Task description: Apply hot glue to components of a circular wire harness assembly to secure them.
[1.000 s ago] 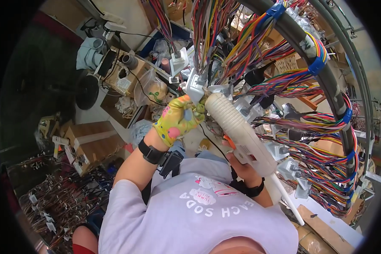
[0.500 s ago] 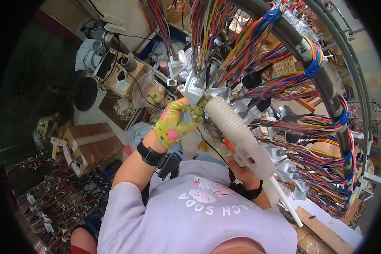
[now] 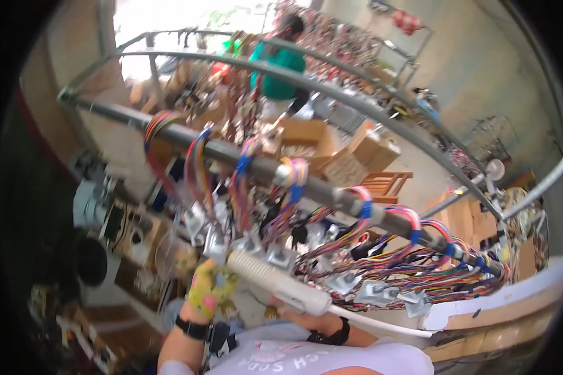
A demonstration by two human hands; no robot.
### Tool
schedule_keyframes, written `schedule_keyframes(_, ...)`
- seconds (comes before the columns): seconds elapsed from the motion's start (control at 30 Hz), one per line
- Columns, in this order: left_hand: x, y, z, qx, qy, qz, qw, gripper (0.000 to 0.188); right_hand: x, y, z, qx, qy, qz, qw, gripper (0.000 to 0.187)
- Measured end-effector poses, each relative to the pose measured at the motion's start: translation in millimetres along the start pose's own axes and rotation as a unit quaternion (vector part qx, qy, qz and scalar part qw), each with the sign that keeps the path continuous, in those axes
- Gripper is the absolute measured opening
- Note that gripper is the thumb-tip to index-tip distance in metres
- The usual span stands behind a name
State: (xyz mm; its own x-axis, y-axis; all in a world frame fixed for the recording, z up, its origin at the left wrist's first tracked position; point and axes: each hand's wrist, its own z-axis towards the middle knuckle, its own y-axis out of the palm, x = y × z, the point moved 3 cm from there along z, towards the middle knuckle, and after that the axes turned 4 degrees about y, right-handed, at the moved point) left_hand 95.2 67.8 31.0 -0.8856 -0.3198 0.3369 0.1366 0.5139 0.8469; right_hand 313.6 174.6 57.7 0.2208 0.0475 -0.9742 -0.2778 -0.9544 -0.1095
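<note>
My left hand (image 3: 207, 292), in a yellow patterned glove, is closed on the lower part of a white plastic connector (image 3: 216, 242) hanging from a wire bundle. My right hand (image 3: 297, 317), partly hidden, grips a pale hot glue gun (image 3: 278, 285) from underneath. The gun's ribbed front points at the gloved fingers, and its nozzle tip is hidden there. A long white glue stick (image 3: 381, 322) sticks out of its rear. Beside the gun hang more white connectors (image 3: 281, 255) on coloured wire bundles. Motion blurs the gloved fingers.
A dark curved pipe (image 3: 222, 150) carries several wire bundles tied with blue tape. Beyond it are a rail (image 3: 331, 90), an open cardboard box (image 3: 306, 137), an orange-brown stool (image 3: 386, 185) and a person in a green top (image 3: 281, 72). More boxes (image 3: 116, 331) stand at the left.
The view has tilted up and turned, bringing the far room and the person into sight. Both hands, the glue gun and the connector remain together, now lower in the picture.
</note>
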Motion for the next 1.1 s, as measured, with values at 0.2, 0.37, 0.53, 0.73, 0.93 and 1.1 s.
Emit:
schedule_keyframes(0.2, 5, -11, -6, 0.015, -0.054, -0.08, 0.995, 0.036, -18, -2, 0, -0.012, -0.094, -0.147, 0.985, 0.044)
schedule_keyframes(0.37, 17, 20, -12, -0.002, -0.06, -0.073, 0.995, 0.029, -14, -6, 5, -0.011, -0.086, -0.197, 0.977, 0.045)
schedule_keyframes(0.53, 23, 1, -13, 0.074, 0.018, -0.041, 0.996, 0.03, -14, -2, 1, 0.012, -0.148, -0.262, 0.953, 0.044)
schedule_keyframes(0.73, 21, -7, -24, 0.088, 0.113, 0.03, 0.989, 0.035, -18, -3, -4, 0.042, -0.089, -0.191, 0.977, 0.04)
schedule_keyframes(0.93, 17, -11, -18, -0.076, 0.088, -0.134, 0.984, 0.035, -16, -3, -4, 0.03, -0.17, -0.197, 0.965, 0.053)
schedule_keyframes(1.1, 20, 5, -25, -0.013, 0.192, 0.122, 0.974, 0.032, -34, -5, 2, 0.012, -0.194, -0.143, 0.97, 0.061)
